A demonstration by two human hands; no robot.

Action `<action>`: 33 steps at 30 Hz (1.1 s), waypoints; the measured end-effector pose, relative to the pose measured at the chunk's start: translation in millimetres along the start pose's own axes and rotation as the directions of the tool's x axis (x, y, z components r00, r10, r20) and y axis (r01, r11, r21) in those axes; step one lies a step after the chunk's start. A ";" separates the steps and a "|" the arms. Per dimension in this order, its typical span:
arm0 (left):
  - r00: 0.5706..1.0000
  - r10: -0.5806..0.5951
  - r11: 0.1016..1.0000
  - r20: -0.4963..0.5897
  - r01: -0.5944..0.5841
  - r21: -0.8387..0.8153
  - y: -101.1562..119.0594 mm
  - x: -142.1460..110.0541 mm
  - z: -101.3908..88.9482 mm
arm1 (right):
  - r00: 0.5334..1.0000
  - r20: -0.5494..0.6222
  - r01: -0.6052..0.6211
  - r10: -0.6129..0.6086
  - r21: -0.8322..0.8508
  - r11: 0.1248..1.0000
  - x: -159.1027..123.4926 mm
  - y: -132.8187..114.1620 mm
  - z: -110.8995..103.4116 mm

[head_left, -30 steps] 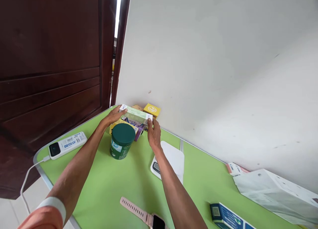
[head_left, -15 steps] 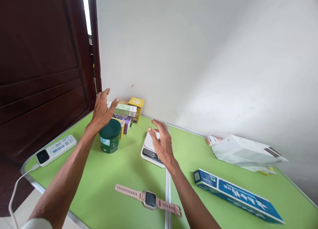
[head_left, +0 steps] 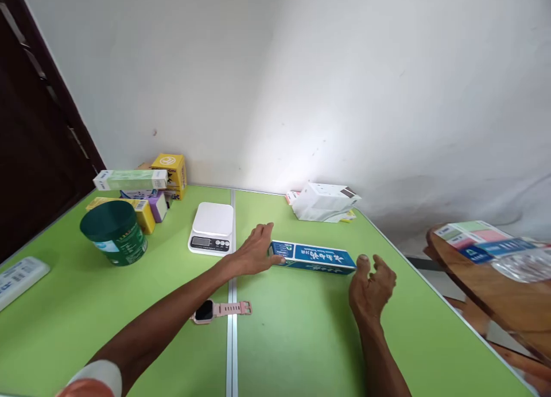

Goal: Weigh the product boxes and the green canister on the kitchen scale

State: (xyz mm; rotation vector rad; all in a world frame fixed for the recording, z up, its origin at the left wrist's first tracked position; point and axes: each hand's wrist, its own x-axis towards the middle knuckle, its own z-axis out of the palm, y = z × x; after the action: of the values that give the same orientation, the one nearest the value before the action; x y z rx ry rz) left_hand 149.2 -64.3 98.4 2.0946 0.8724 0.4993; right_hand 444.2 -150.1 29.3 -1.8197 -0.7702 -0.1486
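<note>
A long blue toothpaste box [head_left: 321, 258] lies flat on the green table, right of the seam. My left hand [head_left: 256, 252] is at its left end, fingers apart, thumb low by the front corner; whether it touches the box I cannot tell. By the opposite end, my right hand [head_left: 372, 288] is open with the thumb raised and fingers curved, holding nothing. A white kitchen scale [head_left: 212, 228] stands left of the seam, its pan bare. Closer to me lies a smartwatch with a pink strap [head_left: 228, 308], partly covered by my left forearm.
At the left stands a dark green tub [head_left: 115, 233], with several small boxes, including a yellow box [head_left: 174, 176], behind it. A white carton [head_left: 322, 202] sits by the wall. Beyond the table's right edge is a wooden stool [head_left: 473, 288] with packets. A white power strip [head_left: 21, 279] lies far left.
The view has turned right. My left hand has moved from above the green tub to the toothpaste box's left end; my right hand has gone from over the scale to its right end.
</note>
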 end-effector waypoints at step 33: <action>0.936 -0.025 0.998 -0.352 0.005 -0.058 -57.2 -44.1 -73.4 | 0.943 0.331 -0.155 0.048 0.306 0.939 -53.0 -112.9 87.8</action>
State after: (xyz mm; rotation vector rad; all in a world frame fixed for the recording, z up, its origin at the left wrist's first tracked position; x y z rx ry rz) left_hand 51.3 -32.5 95.2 1.9755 1.0615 0.9013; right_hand 315.8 -74.3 61.4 -1.5749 -0.8642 0.3360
